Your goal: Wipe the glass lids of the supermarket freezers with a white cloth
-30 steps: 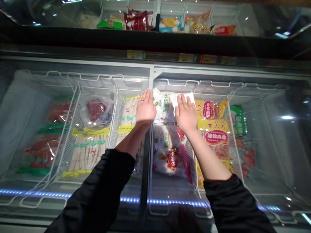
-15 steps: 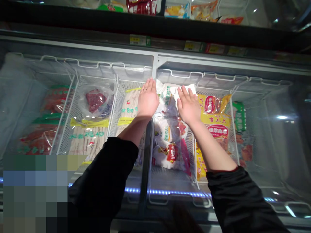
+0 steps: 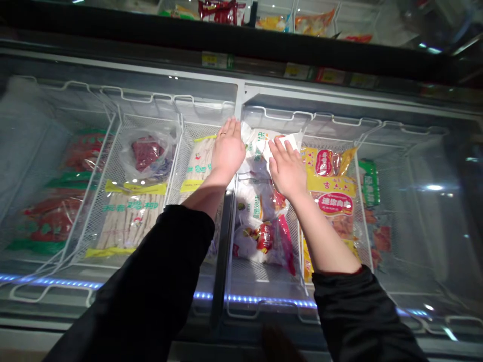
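My left hand (image 3: 227,151) lies flat, fingers stretched out, on the glass lid of a chest freezer (image 3: 415,211), right by the middle frame bar (image 3: 238,103). A ring shows on one finger. My right hand (image 3: 287,168) is flat too, its fingertips resting on a white cloth (image 3: 292,139) spread on the glass. Under the glass below both hands are white frozen-food bags (image 3: 260,236) in a wire basket. Black sleeves cover both forearms.
Wire baskets under the glass hold yellow packets (image 3: 332,193), long pale packs (image 3: 132,221), a clear bag of red meat (image 3: 145,153) and red-green packs (image 3: 53,216). Price tags (image 3: 215,60) line a dark ledge. A further freezer compartment above holds more packets (image 3: 222,7).
Both hands stay flat on the glass in nearly the same place. The view has shifted slightly, so the freezer sits a little higher in the picture.
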Demonstrator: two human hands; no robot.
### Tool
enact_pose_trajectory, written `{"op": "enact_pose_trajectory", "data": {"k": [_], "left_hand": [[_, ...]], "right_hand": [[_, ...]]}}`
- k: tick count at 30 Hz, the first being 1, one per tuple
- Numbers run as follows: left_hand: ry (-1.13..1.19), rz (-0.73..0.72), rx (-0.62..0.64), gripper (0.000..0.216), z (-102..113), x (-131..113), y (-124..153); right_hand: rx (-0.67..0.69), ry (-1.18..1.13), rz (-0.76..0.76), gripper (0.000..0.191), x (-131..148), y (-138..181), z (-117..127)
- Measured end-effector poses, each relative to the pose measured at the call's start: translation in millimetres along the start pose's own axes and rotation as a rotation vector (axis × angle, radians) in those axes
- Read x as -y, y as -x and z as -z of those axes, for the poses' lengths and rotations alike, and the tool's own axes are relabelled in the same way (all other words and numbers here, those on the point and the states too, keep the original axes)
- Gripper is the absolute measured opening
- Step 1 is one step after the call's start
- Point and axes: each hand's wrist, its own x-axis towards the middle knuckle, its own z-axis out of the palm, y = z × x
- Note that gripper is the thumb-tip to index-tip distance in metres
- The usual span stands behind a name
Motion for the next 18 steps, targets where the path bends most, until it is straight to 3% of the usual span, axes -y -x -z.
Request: {"op": "enact_pose_trajectory", "data": {"k": [3,7,12,15,18], "left_hand": [[-0.004,0.0,-0.009,0.063,-0.9,-0.3,0.0],[0.016,0.011,-0.018,0.062,-1.9,-1.4,0.0],[0.022,0.003,-0.039,0.063,-4.2,-0.3,-0.4],[0.014,-0.002,-0.043,0.064,-4.6,0.4,-0.7],[0.017,-0.002,-0.04,0.062,-4.8,0.3,-0.6]], "right_hand": [[-0.013,0.031,-0.087,0.059,8.0,20.8,-4.0],[-0.006,0.055,-0.059,0.059,29.7,42.3,-12.4],[0.012,0.018,0.04,0.058,31.2,13.4,-11.6],[-0.015,0.01,-0.034,0.058,22.1,3.0,-7.8],[-0.042,0.024,-0.147,0.06,23.8,20.4,-8.7]]}}
